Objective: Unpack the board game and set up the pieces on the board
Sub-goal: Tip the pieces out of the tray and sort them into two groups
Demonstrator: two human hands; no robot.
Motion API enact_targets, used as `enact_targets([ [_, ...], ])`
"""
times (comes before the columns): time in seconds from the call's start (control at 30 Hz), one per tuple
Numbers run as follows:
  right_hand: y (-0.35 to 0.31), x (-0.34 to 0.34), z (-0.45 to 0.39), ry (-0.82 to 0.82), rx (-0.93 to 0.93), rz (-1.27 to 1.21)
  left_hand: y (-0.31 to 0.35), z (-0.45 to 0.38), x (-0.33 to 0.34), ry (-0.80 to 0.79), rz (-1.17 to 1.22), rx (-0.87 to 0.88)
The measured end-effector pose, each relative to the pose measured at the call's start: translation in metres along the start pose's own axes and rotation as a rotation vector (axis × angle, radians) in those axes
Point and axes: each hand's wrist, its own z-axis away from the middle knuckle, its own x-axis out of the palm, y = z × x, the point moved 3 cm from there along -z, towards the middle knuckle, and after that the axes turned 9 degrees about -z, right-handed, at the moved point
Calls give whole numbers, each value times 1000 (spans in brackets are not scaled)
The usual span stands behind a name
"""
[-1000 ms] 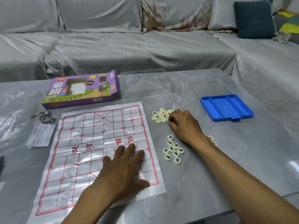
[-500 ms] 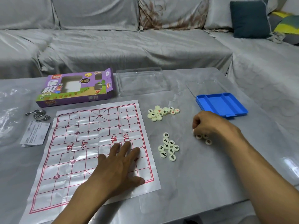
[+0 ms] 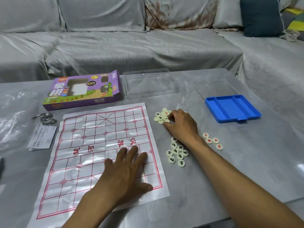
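The paper xiangqi board (image 3: 92, 139) with red lines lies flat on the grey table. My left hand (image 3: 126, 168) rests palm down on its near right part, fingers spread. My right hand (image 3: 181, 125) is over a mixed pile of pale round pieces (image 3: 160, 116) just right of the board's far corner. Its thumb and fingertips pinch a piece that still lies in the pile. A cluster of black-lettered pieces (image 3: 177, 152) lies nearer me, partly under my forearm. A few red-lettered pieces (image 3: 212, 140) lie to the right of my wrist.
A purple game box (image 3: 82, 91) lies behind the board, with a clear plastic insert (image 3: 149, 84) beside it. A blue tray (image 3: 232, 109) sits at the far right. A metal ring puzzle (image 3: 44, 118), a leaflet (image 3: 42, 137) and a plastic bag (image 3: 11, 120) lie left. A grey sofa is behind.
My right hand carried pieces from the far pile to the right, left them among the red-lettered ones, and came back to the far pile. My left hand has stayed on the board.
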Motion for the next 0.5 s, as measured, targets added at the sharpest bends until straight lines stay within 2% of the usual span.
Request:
enact_targets([
  [0.17, -6, -3, -1, -15, -46, 14, 1, 2, -1, 4, 13, 3],
  [0.37, 17, -24, -7, -172, 196, -172, 0, 1, -2, 12, 31, 8],
  [0.5, 27, -34, -3, -204, 232, -112, 1, 1, -2, 4, 28, 0],
])
